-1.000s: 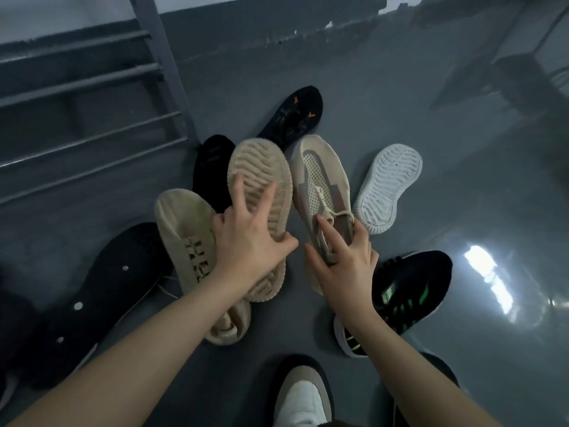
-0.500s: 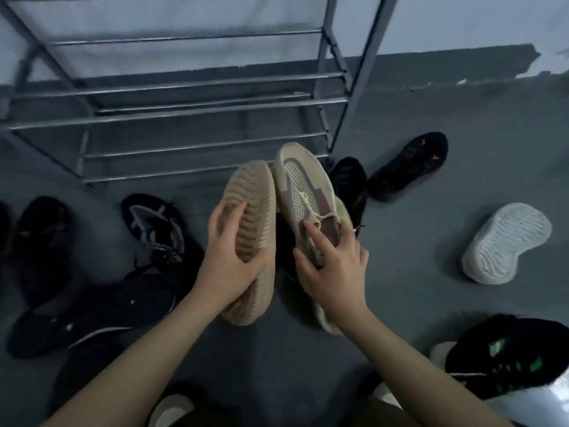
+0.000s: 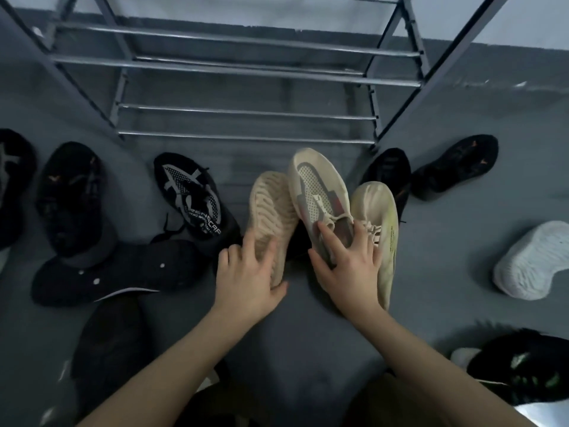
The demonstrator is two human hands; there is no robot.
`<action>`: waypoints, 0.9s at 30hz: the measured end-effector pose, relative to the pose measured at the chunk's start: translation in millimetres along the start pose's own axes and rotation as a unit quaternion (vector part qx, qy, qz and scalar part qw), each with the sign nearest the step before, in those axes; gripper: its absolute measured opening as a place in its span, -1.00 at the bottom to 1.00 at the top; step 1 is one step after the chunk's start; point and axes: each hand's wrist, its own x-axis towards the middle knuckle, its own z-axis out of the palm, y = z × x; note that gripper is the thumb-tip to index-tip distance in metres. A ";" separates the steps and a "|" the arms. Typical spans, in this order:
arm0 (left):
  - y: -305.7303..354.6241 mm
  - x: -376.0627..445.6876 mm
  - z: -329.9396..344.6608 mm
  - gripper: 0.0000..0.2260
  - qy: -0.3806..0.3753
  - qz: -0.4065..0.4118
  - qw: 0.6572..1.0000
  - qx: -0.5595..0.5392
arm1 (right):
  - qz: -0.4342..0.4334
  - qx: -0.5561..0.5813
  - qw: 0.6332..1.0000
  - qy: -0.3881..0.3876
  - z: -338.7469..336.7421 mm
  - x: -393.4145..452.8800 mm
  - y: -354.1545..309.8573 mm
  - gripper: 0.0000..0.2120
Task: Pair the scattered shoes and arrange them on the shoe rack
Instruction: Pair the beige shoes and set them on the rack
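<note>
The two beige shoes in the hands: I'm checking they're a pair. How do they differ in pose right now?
The beige shoe in the left hand is turned sole-out, showing its ribbed tread; the beige shoe in the right hand faces up, showing its mesh top and laces. The left hand grips its shoe by the sole's edge; the right pinches its shoe at the laces. Both are beige, toes pointing toward the shoe rack.

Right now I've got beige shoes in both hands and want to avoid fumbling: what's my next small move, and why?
Probably turn the beige shoe in your left hand sole-down: its ribbed sole faces you, while the mesh-top shoe your right hand holds shows its laces. Then both could go on the shoe rack just ahead.
</note>
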 end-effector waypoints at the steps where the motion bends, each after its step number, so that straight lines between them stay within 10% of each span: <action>1: 0.4 0.3 -1.0 -0.36 0.013 0.004 1.000 -0.012 | 0.002 0.002 1.000 -0.002 0.3 -0.2 -0.7 -0.52; 8: 2.7 7.2 -35.8 -0.51 0.086 -0.012 0.960 -0.267 | 0.027 0.030 0.998 0.047 -16.0 0.0 -3.3 -0.54; 27: -7.4 3.5 -12.4 -0.16 0.081 -0.058 0.995 -0.001 | 0.021 -0.022 0.999 -0.022 10.0 -9.2 -9.9 -0.50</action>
